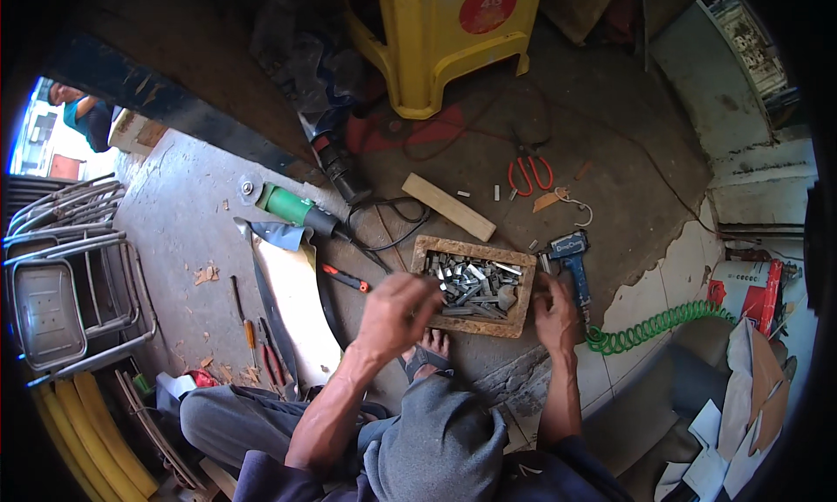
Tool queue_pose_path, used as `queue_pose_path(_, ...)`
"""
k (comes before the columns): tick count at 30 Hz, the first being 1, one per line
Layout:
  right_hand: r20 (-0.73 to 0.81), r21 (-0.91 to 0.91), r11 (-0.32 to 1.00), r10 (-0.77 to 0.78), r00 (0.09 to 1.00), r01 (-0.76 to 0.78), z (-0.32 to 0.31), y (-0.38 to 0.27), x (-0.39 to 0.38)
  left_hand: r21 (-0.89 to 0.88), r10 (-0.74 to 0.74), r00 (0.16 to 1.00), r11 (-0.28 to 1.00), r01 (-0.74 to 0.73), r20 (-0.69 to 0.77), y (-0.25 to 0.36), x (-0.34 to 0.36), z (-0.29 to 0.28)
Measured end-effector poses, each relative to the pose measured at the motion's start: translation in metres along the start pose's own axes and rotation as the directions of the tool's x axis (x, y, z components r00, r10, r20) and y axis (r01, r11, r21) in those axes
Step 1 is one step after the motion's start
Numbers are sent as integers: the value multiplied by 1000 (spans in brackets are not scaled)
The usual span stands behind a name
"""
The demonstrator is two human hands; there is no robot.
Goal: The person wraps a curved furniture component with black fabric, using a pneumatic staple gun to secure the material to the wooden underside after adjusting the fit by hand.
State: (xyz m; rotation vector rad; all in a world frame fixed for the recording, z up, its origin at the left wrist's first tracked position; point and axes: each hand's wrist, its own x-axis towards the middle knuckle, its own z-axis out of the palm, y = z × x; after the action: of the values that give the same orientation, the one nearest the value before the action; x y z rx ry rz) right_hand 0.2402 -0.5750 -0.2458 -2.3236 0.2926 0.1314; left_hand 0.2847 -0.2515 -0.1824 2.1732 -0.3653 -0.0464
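Observation:
My left hand has curled fingers at the left side of a wooden box; whatever is in them is hidden. The box holds several small metal staple strips. Beside its right rim is my right hand, fingers loosely bent and apart, with nothing visible in them. A blue pneumatic stapler with a green coiled hose lies just beyond that hand. Left of the box lie a red-and-black cutter and a green angle grinder. Above it rests a wooden block.
A yellow plastic stool stands ahead, near red-handled pliers. Stacked metal chairs and yellow curved pieces are at the left, a red-and-white machine at the right. Another person appears at the far upper left.

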Motion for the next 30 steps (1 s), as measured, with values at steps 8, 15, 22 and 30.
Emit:
queue_pose_path(8,362,809,536,-129,923,-243,76,19,-14,-713,-464,877,573,405,124,-86,4,54)
queue_pose_path(15,285,601,788,-55,957,-134,18,-22,10,-134,-511,807,814,565,297,-27,111,34)
queue_pose_path(22,288,640,583,423,859,-501,21,-53,48,-219,-423,642,700,680,639,-28,208,25)
queue_pose_path(30,14,634,763,150,989,-125,42,-69,33,-361,-375,807,751,553,456,-48,172,4)
